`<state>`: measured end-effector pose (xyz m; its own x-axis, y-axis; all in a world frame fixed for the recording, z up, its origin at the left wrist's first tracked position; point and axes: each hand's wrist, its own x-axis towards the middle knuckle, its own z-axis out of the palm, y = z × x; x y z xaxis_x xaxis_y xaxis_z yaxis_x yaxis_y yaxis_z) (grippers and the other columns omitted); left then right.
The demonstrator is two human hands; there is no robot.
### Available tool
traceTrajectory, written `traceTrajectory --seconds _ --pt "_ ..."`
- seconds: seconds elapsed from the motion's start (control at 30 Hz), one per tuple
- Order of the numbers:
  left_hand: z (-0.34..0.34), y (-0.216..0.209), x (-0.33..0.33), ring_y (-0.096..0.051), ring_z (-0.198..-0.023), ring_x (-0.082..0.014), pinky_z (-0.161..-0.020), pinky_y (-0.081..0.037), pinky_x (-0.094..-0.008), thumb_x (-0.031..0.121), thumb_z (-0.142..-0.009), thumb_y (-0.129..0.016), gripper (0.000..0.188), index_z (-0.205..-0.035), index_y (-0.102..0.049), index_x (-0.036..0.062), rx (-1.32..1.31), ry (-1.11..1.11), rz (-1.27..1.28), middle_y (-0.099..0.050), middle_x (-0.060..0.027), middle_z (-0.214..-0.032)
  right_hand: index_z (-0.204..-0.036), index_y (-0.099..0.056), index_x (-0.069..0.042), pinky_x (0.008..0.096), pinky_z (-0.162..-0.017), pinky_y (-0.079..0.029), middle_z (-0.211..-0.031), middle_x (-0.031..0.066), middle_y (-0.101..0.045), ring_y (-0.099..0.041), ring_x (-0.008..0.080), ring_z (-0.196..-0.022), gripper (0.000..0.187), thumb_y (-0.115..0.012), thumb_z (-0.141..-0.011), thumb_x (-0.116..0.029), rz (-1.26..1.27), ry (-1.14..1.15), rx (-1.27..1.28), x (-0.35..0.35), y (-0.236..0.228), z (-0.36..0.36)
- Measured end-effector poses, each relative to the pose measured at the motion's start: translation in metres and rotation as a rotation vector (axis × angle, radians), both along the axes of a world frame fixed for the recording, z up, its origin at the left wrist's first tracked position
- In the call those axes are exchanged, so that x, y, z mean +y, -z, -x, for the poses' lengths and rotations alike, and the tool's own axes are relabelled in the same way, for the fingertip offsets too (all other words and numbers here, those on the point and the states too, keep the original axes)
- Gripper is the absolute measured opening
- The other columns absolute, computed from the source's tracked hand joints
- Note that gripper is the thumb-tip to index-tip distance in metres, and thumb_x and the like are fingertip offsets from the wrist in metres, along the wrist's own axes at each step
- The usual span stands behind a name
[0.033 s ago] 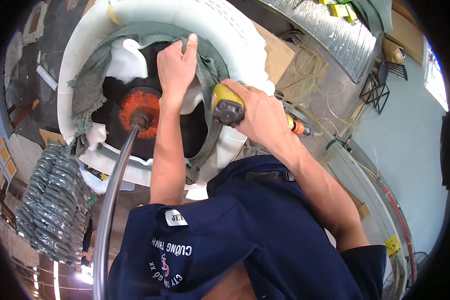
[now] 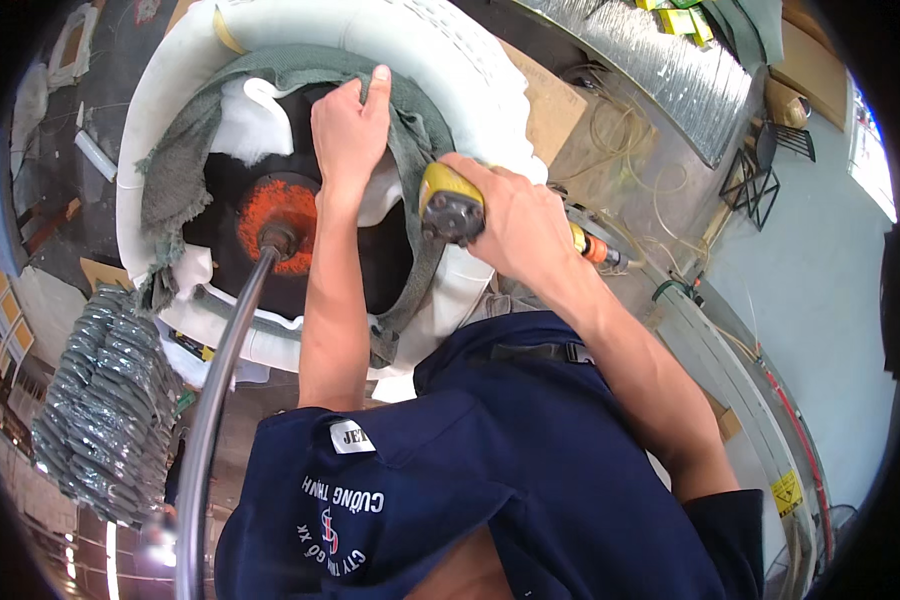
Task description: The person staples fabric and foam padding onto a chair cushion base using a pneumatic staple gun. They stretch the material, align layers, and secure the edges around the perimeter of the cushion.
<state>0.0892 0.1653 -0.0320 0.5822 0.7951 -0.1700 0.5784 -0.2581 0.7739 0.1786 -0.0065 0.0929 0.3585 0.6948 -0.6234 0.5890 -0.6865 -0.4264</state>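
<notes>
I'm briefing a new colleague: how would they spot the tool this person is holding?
Find the big white padded ring near the top, with grey-green fabric along its inside edge. Over its right side, the right hand grips the tool. Its yellow body and dark end stand out against the ring and fabric.

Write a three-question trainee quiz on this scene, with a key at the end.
1. Multiple choice: Which hand holds the yellow-and-black tool?
A) left
B) right
C) neither

2. True or false: The grey-green fabric lies wholly outside the white padded ring.

3. Fill in the blank: The metal rod meets the middle of a round plate coloured mainly ____.

Key:
1. B, the right hand.
2. False; the fabric runs along the ring's inner edge.
3. Orange-red.
</notes>
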Motion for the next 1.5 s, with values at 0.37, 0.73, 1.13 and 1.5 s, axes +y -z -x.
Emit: traceTrajectory --seconds 0.37,0.73,1.13,1.5 --pt "0.088 -0.055 -0.079 -0.058 -0.073 -0.0111 -0.065 -0.047 -0.0246 0.014 -0.095 -0.075 0.029 -0.111 -0.054 0.0012 -0.356 -0.378 -0.058 -0.064 -0.0067 -0.087 -0.145 -0.051 -0.027 0.0521 -0.083 -0.056 -0.105 0.0179 -0.07 -0.07 0.0433 -0.096 0.075 -0.077 -0.075 -0.014 -0.356 0.137 -0.031 -0.069 0.024 -0.016" --pt "0.049 -0.041 -0.067 -0.066 -0.072 -0.0311 -0.067 -0.049 -0.0449 0.024 -0.091 -0.071 0.031 -0.068 -0.067 0.004 0.016 0.402 -0.562 -0.068 -0.0117 -0.07 -0.142 -0.055 -0.024 0.0529 -0.085 -0.057 -0.109 0.0202 -0.072 -0.07 0.0434 -0.1 0.073 -0.075 -0.073 -0.012 -0.27 0.123 -0.034 -0.069 0.015 -0.018" --pt "0.044 -0.004 -0.017 -0.065 -0.087 -0.0387 -0.086 -0.049 -0.0461 0.02 -0.079 -0.079 0.02 -0.095 -0.075 0.0095 -0.246 0.611 -0.408 -0.071 -0.0116 -0.083 -0.125 -0.068 -0.008 0.049 -0.087 -0.057 -0.097 0.028 -0.073 -0.071 0.0448 -0.095 0.052 -0.068 -0.074 -0.018 -0.05 0.117 0.1 -0.009 0.007 -0.001" --pt "0.056 0.009 -0.013 -0.067 -0.093 -0.0386 -0.081 -0.054 -0.0437 0.018 -0.079 -0.079 0.024 -0.102 -0.075 0.0108 -0.355 0.53 -0.336 -0.073 -0.0122 -0.099 -0.132 -0.068 -0.023 0.05 -0.084 -0.059 -0.098 0.0214 -0.075 -0.072 0.0426 -0.091 0.055 -0.066 -0.077 -0.02 -0.069 -0.019 0.079 -0.003 0.019 0.005"
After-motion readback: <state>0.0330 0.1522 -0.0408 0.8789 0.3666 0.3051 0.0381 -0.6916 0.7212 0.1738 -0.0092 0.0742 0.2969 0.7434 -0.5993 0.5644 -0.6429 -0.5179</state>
